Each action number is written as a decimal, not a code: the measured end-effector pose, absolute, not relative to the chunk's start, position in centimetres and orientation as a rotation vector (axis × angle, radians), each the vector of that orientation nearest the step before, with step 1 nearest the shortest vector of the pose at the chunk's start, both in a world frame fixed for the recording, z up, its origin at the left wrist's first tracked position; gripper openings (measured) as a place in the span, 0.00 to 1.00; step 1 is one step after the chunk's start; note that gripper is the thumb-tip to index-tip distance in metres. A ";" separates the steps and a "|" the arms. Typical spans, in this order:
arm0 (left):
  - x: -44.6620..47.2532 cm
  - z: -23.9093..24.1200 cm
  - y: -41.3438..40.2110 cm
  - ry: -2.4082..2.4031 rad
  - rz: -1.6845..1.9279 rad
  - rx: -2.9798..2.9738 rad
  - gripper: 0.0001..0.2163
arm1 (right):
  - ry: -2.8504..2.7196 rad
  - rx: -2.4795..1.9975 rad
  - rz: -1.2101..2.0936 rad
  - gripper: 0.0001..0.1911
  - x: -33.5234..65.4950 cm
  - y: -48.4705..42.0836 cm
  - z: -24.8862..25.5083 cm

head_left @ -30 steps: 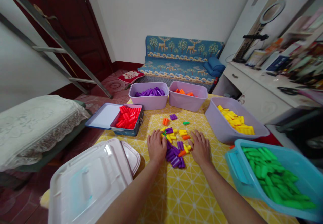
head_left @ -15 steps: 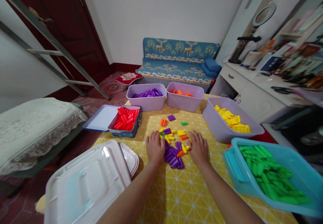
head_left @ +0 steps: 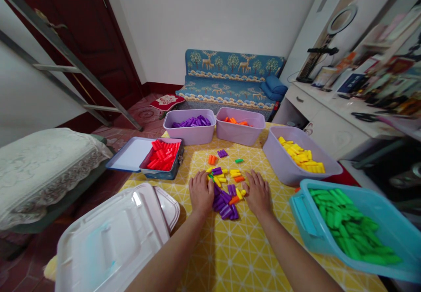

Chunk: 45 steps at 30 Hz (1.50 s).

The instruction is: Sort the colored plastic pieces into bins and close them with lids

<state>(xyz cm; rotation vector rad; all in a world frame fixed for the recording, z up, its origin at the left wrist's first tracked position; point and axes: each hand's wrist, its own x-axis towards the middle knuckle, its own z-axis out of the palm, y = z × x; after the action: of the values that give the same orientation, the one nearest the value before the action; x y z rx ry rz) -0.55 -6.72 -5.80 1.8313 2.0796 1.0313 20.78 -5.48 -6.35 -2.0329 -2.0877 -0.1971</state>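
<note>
A mixed pile of small plastic pieces lies on the yellow patterned tablecloth (head_left: 230, 248). Purple pieces (head_left: 225, 204) bunch at its near side, with yellow pieces (head_left: 219, 179) and orange pieces (head_left: 234, 200) farther up. My left hand (head_left: 201, 192) rests palm down at the pile's left edge, fingers stretched forward, its thumb beside the purple pieces. On the right side my right hand (head_left: 258, 192) lies flat, its thumb close to a yellow piece (head_left: 243, 192). Neither hand grips anything. Beyond the pile lie a separate green piece (head_left: 239, 161), orange pieces (head_left: 212, 159) and purple pieces (head_left: 222, 153).
A purple-filled bin (head_left: 189, 136) and an orange-filled bin (head_left: 240, 135) stand at the back. A yellow-filled bin (head_left: 279, 162) and a turquoise bin (head_left: 305, 235) of green pieces are right. Left are an open tin (head_left: 174, 173) with red pieces and white lids (head_left: 112, 239).
The view has shifted very slightly. Both hands and the pieces stay in the same places on the tablecloth.
</note>
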 end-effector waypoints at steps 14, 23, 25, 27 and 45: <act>-0.6 -5.6 -6.7 2.066 1.037 1.829 0.15 | -2.083 -2.016 -0.212 0.24 21.0 -5.5 -6.7; -0.5 -5.4 -6.8 2.054 1.042 1.825 0.15 | -2.069 -2.004 -0.181 0.24 21.0 -5.4 -6.8; -0.5 -5.4 -6.8 2.049 1.041 1.829 0.15 | -2.068 -2.002 -0.184 0.24 21.0 -5.4 -6.8; -0.5 -5.4 -6.8 2.050 1.044 1.830 0.15 | -2.067 -1.999 -0.197 0.24 21.0 -5.4 -6.8; -0.6 -5.7 -6.7 2.066 1.038 1.844 0.15 | -2.077 -2.004 -0.200 0.23 20.9 -5.5 -6.6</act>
<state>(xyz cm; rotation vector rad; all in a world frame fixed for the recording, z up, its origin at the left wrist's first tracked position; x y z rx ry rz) -0.58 -6.71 -5.66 1.8445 2.0663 1.0382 20.95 -5.48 -6.56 -2.0043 -2.0773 -0.2000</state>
